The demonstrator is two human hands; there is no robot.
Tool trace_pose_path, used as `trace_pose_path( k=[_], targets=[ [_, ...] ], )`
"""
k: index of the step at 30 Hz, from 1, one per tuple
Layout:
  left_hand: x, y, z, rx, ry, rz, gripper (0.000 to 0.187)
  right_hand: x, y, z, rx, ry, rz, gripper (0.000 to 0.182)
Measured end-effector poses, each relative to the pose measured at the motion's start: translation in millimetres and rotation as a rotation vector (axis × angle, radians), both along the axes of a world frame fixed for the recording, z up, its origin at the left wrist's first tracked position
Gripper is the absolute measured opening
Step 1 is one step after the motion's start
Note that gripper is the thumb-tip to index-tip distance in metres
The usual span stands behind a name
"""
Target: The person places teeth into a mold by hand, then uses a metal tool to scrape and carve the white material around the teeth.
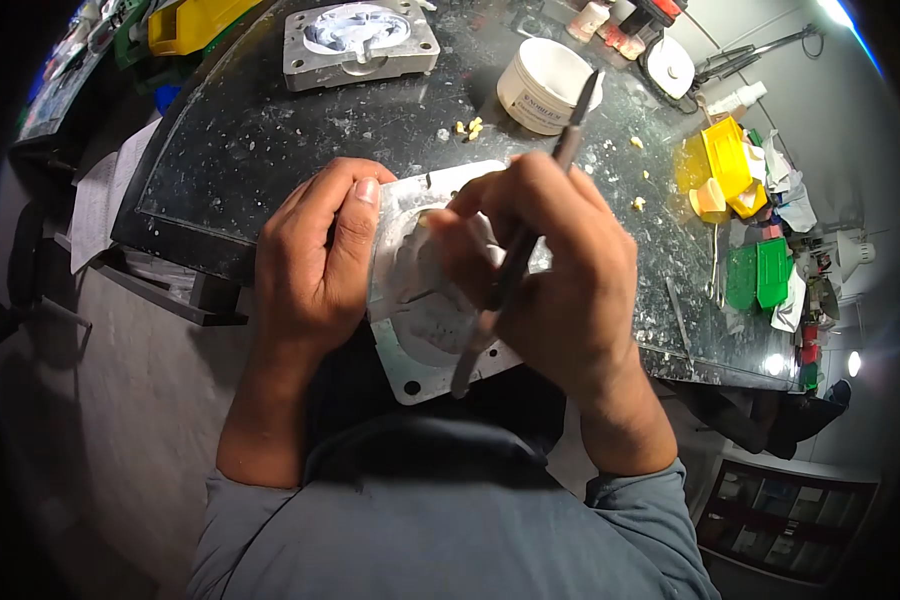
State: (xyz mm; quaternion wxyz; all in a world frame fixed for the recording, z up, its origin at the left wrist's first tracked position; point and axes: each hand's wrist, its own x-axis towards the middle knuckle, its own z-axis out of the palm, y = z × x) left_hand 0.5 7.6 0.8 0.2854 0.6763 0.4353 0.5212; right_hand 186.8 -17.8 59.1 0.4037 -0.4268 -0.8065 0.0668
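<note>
A metal flask half filled with white plaster is tilted at the bench's front edge, above my lap. My left hand is closed on its left side, the thumb lying along the upper corner. Over the plaster mould is my right hand, its fingers bent and thumb and fingertips close to the cavity. A slim dark knife-like tool lies slantwise through my right hand, blade up and handle end down. The right fingertips are blurred, and I cannot tell whether they pinch something small as well.
Another flask half with plaster sits at the back left. Behind my right hand stands a white tub, with small yellowish pieces near it. Yellow bins, a green bin and a thin metal instrument are on the right.
</note>
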Motion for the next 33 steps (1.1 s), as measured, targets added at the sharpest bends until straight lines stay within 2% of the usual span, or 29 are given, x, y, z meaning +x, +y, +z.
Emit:
trace_pose_path(
  k=[2,3,5,7,9,13,15,18,27,33],
  targets=[
    [1.3,0.2,0.1,0.0,0.003,-0.011,0.025,-11.6,-6.0,6.0,0.056,-0.225,-0.197,0.029],
    [1.2,-0.3,0.1,-0.02,-0.001,0.002,0.025,-17.7,-8.1,4.6,0.092,-0.206,-0.231,0.028],
    [1.5,-1.4,-1.2,-0.039,-0.004,0.0,0.025,-26.4,-13.7,6.4,0.052,-0.292,-0.286,0.011],
    [1.3,-1.3,-3.2,-0.083,-0.047,0.018,0.027,-37.0,-16.0,8.4,0.05,-0.314,-0.324,0.012],
    [-2.2,-0.7,-4.8,-0.094,-0.044,-0.034,0.029,-41.9,-16.2,9.1,0.054,-0.315,-0.318,0.012],
    [-1.0,-0.7,-4.8,-0.124,0.008,-0.03,0.033,-39.0,-13.2,6.3,0.053,-0.259,-0.25,0.015],
    [1.5,-1.3,-4.7,-0.196,-0.072,-0.007,0.033,-33.2,-9.0,6.1,0.037,-0.24,-0.233,0.017],
    [-0.2,0.1,-7.8,-0.166,-0.046,-0.006,0.033,-28.3,-6.3,5.7,0.094,-0.27,-0.163,0.018],
    [-1.5,-1.1,-3.8,-0.136,-0.009,-0.03,0.034,-39.0,-13.6,2.4,0.119,-0.312,-0.313,0.016],
    [0.1,-1.6,-4.7,-0.092,0.066,0.014,0.037,-53.5,-12.0,1.5,0.117,-0.28,-0.375,0.032]
  ],
)
